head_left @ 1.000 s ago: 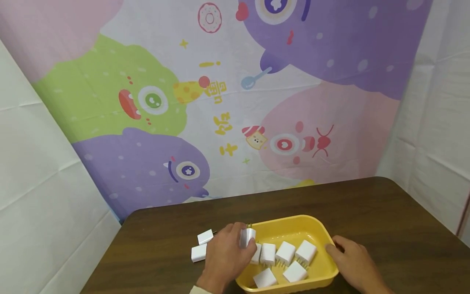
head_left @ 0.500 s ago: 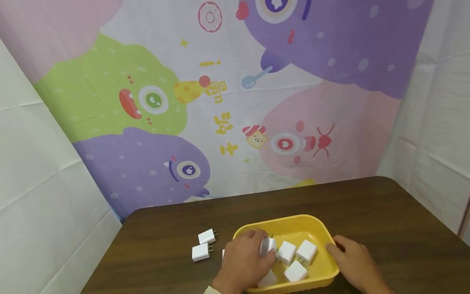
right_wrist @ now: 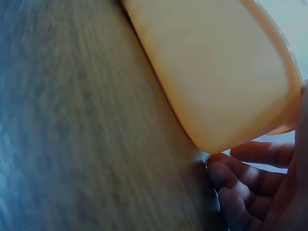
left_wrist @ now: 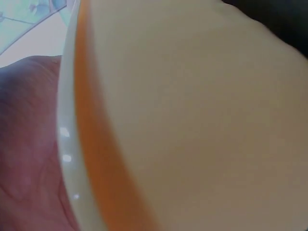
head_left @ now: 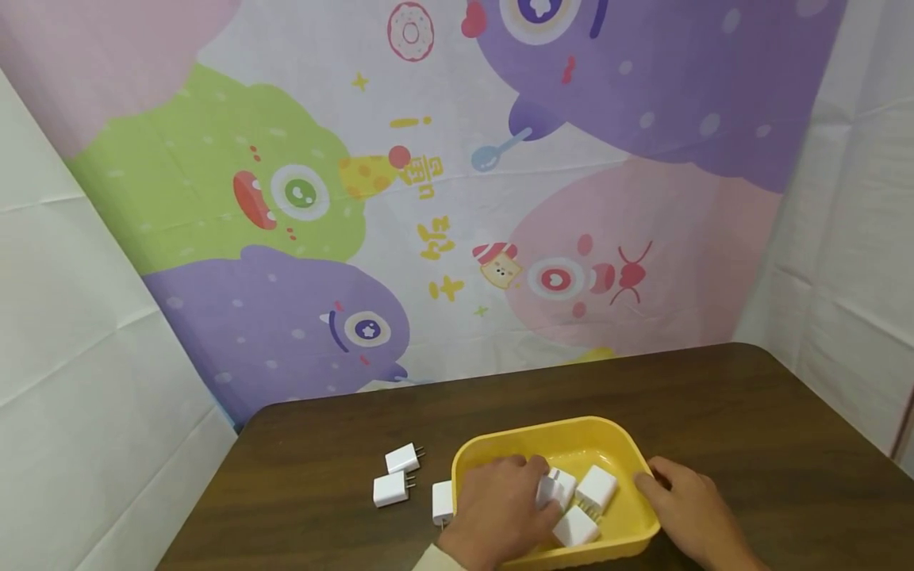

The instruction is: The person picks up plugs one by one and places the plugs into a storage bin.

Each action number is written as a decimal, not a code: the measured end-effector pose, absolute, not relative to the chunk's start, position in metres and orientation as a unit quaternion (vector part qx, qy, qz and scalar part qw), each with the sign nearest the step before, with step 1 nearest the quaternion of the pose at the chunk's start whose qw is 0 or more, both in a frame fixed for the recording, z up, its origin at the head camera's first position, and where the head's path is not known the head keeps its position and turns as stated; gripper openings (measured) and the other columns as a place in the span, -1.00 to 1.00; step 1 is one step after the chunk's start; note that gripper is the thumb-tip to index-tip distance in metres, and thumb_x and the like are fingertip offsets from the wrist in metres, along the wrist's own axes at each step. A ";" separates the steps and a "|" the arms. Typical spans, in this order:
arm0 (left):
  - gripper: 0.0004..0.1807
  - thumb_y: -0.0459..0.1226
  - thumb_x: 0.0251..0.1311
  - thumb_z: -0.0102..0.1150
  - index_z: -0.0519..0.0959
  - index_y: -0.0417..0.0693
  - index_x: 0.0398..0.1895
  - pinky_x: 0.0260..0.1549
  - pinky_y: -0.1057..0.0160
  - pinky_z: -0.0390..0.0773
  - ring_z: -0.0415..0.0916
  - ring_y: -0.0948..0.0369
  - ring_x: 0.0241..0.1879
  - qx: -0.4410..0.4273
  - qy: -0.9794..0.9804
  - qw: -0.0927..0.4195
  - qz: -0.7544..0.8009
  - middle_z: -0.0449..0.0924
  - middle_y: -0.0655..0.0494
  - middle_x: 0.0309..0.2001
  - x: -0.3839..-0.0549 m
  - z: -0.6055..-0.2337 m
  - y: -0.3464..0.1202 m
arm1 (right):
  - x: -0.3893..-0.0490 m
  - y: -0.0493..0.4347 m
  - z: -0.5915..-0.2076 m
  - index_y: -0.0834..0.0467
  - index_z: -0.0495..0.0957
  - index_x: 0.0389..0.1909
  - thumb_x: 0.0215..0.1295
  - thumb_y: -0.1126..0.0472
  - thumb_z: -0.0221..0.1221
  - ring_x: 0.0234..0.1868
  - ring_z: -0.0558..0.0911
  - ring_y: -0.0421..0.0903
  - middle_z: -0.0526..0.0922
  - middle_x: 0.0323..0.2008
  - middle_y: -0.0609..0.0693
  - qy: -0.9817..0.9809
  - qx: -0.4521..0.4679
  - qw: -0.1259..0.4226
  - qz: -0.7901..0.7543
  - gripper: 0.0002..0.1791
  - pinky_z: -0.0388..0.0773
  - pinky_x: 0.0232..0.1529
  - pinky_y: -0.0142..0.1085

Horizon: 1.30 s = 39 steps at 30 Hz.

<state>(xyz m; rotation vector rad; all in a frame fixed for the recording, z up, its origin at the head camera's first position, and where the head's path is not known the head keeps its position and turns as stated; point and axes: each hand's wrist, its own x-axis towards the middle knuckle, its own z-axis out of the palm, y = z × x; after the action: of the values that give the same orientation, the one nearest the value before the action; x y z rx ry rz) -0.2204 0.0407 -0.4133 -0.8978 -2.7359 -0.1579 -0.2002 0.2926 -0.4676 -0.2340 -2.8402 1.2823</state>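
Note:
In the head view a yellow plastic tray (head_left: 528,434) holds several white plug-in chargers, one (head_left: 597,487) near its right side and another (head_left: 575,526) nearer the front. My left hand (head_left: 503,507) reaches over the tray's left part and pinches a white charger (head_left: 548,488) between thumb and fingers. Parts of the tray and whatever lies under that hand are hidden. At the tray's right end my right hand (head_left: 689,507) grips the rim, thumb on top. The right wrist view has its curled fingers (right_wrist: 240,183) against the outer corner of the tray.
On the dark wooden table (head_left: 321,444), left of the tray, lie three more chargers: one at the back (head_left: 404,458), one just in front of it (head_left: 390,489), and one beside the tray wall (head_left: 442,503). A cartoon-printed cloth (head_left: 457,238) hangs behind the table.
My left hand has moved right and slightly forward-down inside the tray with the charger, uncovering the chargers on the table to its left. The right hand and tray stay put.

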 end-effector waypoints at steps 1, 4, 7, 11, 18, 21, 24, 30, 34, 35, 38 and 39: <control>-0.68 0.09 0.13 0.27 0.65 0.12 -0.19 -0.61 0.29 0.30 0.44 0.31 -0.53 -0.308 -0.942 0.124 -0.049 0.54 0.26 -0.48 -0.221 -0.413 0.042 | -0.200 0.292 -0.467 0.15 0.59 -0.06 0.47 -0.03 0.04 -0.45 0.46 -0.11 0.50 -0.50 -0.05 -0.909 -0.074 0.008 0.410 -0.65 0.36 -0.37 -0.22; -0.70 0.06 0.12 0.28 0.65 0.12 -0.22 -0.64 0.29 0.27 0.43 0.31 -0.55 -0.314 -0.939 0.131 -0.041 0.55 0.26 -0.48 -0.221 -0.410 0.046 | -0.201 0.292 -0.468 0.14 0.60 -0.08 0.47 -0.03 0.04 -0.45 0.46 -0.11 0.50 -0.51 -0.06 -0.910 -0.073 0.013 0.408 -0.67 0.36 -0.37 -0.22; -0.75 0.03 0.09 0.29 0.61 0.11 -0.31 -0.69 0.29 0.23 0.41 0.30 -0.58 -0.323 -0.934 0.149 -0.035 0.51 0.27 -0.53 -0.222 -0.409 0.051 | -0.201 0.292 -0.469 0.13 0.60 -0.10 0.47 -0.03 0.05 -0.45 0.46 -0.12 0.50 -0.51 -0.06 -0.911 -0.073 0.018 0.406 -0.67 0.36 -0.36 -0.22; -0.78 0.00 0.08 0.29 0.56 0.11 -0.40 -0.73 0.27 0.19 0.34 0.29 -0.64 -0.322 -0.935 0.147 -0.024 0.42 0.26 -0.60 -0.225 -0.408 0.058 | -0.200 0.293 -0.470 0.15 0.60 -0.05 0.47 -0.04 0.05 -0.43 0.47 -0.12 0.52 -0.49 -0.07 -0.913 -0.073 0.016 0.401 -0.64 0.37 -0.35 -0.21; -0.79 -0.01 0.10 0.31 0.58 0.12 -0.35 -0.72 0.25 0.26 0.32 0.28 -0.65 -0.305 -0.945 0.119 0.001 0.41 0.23 -0.59 -0.230 -0.413 0.066 | -0.201 0.294 -0.471 0.16 0.59 -0.03 0.46 -0.04 0.05 -0.43 0.47 -0.12 0.51 -0.49 -0.06 -0.913 -0.073 0.010 0.402 -0.63 0.38 -0.35 -0.21; -0.78 -0.02 0.10 0.33 0.59 0.13 -0.27 -0.70 0.24 0.28 0.38 0.27 -0.60 -0.303 -0.945 0.126 -0.002 0.46 0.21 -0.54 -0.230 -0.413 0.068 | -0.201 0.293 -0.471 0.16 0.59 -0.04 0.47 -0.04 0.05 -0.44 0.46 -0.11 0.50 -0.50 -0.05 -0.910 -0.074 0.009 0.407 -0.64 0.37 -0.36 -0.22; -0.76 -0.04 0.10 0.35 0.60 0.11 -0.23 -0.69 0.24 0.30 0.45 0.24 -0.55 -0.310 -0.939 0.152 -0.011 0.51 0.19 -0.48 -0.231 -0.415 0.069 | -0.201 0.293 -0.471 0.17 0.59 -0.03 0.47 -0.05 0.05 -0.44 0.47 -0.11 0.51 -0.49 -0.05 -0.908 -0.076 0.007 0.412 -0.63 0.37 -0.37 -0.22; -0.83 -0.11 0.10 0.36 0.62 0.09 -0.30 -0.70 0.30 0.28 0.43 0.27 -0.58 -0.320 -0.928 0.187 -0.047 0.51 0.20 -0.48 -0.233 -0.416 0.070 | -0.201 0.293 -0.473 0.13 0.59 -0.10 0.47 -0.04 0.06 -0.45 0.46 -0.11 0.50 -0.52 -0.06 -0.910 -0.071 0.011 0.408 -0.67 0.37 -0.37 -0.22; -0.87 -0.10 0.10 0.34 0.63 0.11 -0.35 -0.71 0.32 0.23 0.38 0.30 -0.62 -0.325 -0.923 0.197 -0.056 0.48 0.24 -0.53 -0.233 -0.415 0.068 | -0.201 0.293 -0.473 0.14 0.59 -0.09 0.47 -0.03 0.06 -0.45 0.46 -0.12 0.50 -0.50 -0.06 -0.911 -0.070 0.015 0.406 -0.67 0.37 -0.37 -0.22; -0.87 -0.10 0.11 0.34 0.63 0.12 -0.36 -0.72 0.33 0.22 0.37 0.31 -0.63 -0.326 -0.922 0.198 -0.057 0.48 0.25 -0.55 -0.232 -0.414 0.068 | -0.201 0.294 -0.473 0.14 0.59 -0.09 0.47 -0.03 0.06 -0.44 0.46 -0.11 0.50 -0.50 -0.06 -0.911 -0.070 0.015 0.407 -0.67 0.37 -0.37 -0.22; -0.87 -0.08 0.13 0.31 0.63 0.12 -0.39 -0.72 0.34 0.20 0.34 0.33 -0.65 -0.328 -0.922 0.197 -0.060 0.47 0.26 -0.58 -0.231 -0.412 0.065 | -0.202 0.294 -0.472 0.15 0.59 -0.08 0.47 -0.03 0.06 -0.44 0.46 -0.11 0.50 -0.50 -0.06 -0.910 -0.071 0.014 0.407 -0.67 0.37 -0.37 -0.22; -0.87 -0.07 0.14 0.30 0.63 0.12 -0.39 -0.72 0.34 0.19 0.35 0.33 -0.65 -0.329 -0.922 0.197 -0.061 0.47 0.26 -0.59 -0.231 -0.411 0.064 | -0.202 0.294 -0.472 0.15 0.59 -0.08 0.47 -0.03 0.05 -0.44 0.46 -0.11 0.50 -0.50 -0.06 -0.910 -0.072 0.013 0.407 -0.67 0.37 -0.37 -0.22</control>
<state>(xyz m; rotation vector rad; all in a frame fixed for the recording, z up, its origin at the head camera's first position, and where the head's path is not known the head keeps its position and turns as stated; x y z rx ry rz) -0.2307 0.0640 -0.4109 -0.9202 -2.5799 -0.1707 -0.2020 0.2937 -0.4719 -0.2229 -2.8373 1.2699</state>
